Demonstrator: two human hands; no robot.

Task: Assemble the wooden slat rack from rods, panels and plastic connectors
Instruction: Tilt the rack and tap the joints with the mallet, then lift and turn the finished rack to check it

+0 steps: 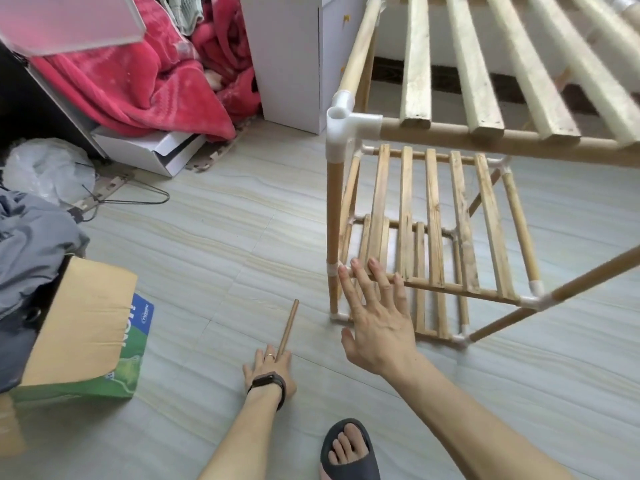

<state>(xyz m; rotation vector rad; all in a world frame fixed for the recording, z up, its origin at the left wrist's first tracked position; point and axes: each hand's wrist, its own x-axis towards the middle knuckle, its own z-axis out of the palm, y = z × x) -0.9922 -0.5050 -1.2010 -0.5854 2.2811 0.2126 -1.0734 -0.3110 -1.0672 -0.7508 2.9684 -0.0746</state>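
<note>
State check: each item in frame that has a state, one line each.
Wooden slat rack: upright, three slatted tiers in place.
White plastic corner connector: on the rack's top front corner, upward socket empty.
Loose wooden rod: low by the floor, near end held.
Left hand: grips the rod.
Right hand: open, fingers spread, fingertips at the middle tier's front rail.

pale wooden rack (429,216), white connectors (341,128), red blanket (138,81).
</note>
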